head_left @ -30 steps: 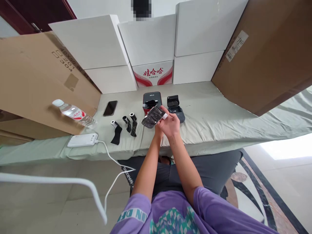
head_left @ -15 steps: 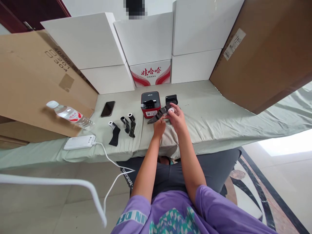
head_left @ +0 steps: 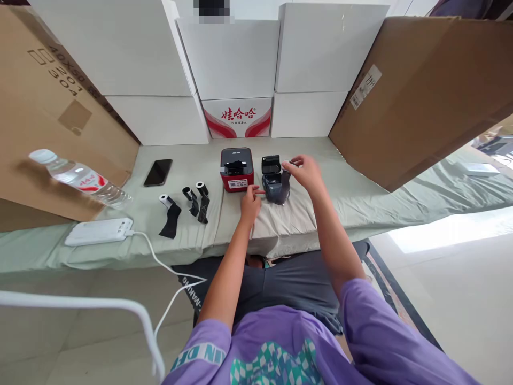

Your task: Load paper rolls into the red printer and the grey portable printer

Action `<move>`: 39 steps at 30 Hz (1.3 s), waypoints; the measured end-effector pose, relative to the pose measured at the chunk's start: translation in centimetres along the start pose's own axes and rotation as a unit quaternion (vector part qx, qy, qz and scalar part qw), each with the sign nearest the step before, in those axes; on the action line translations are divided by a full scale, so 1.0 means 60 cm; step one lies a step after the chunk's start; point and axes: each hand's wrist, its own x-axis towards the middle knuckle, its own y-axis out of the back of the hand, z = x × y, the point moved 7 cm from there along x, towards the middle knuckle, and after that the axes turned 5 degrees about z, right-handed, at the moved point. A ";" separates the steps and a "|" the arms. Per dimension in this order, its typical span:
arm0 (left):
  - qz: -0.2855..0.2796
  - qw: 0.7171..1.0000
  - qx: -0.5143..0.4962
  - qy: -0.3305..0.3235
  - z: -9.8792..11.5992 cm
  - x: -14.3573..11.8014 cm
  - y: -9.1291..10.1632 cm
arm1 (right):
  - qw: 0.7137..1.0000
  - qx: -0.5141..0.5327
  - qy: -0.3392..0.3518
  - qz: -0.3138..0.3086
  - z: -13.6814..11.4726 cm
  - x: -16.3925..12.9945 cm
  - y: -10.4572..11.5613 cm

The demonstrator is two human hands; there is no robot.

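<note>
From the head camera, the right hand pinches the top end of a dark strip, which hangs with its long axis near upright, drooping onto the open black printer on the worktop. The left hand rests loosely curled on the cloth just beside the red printer. The strip's roll end is hidden behind the fingers.

Purple short-sleeve tee with a teal and white geometric print across the chest, plus chunky white block letters on the left sleeve, cut off so you can't read the whole word. Dark grey shorts with small white lettering along one leg, and both forearms bare, no watch or rings visible.
</note>
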 end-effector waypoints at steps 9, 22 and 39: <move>-0.002 1.000 -0.001 -0.008 0.017 -0.005 0.005 | 0.937 -0.283 0.147 -0.144 -0.014 0.040 -0.146; -0.003 1.000 0.020 -0.011 0.026 -0.006 0.005 | 0.925 -0.290 0.199 -0.146 0.016 0.017 -0.146; -0.010 1.000 0.020 -0.009 0.032 -0.009 0.007 | 0.927 -0.260 0.215 -0.164 -0.008 0.002 -0.101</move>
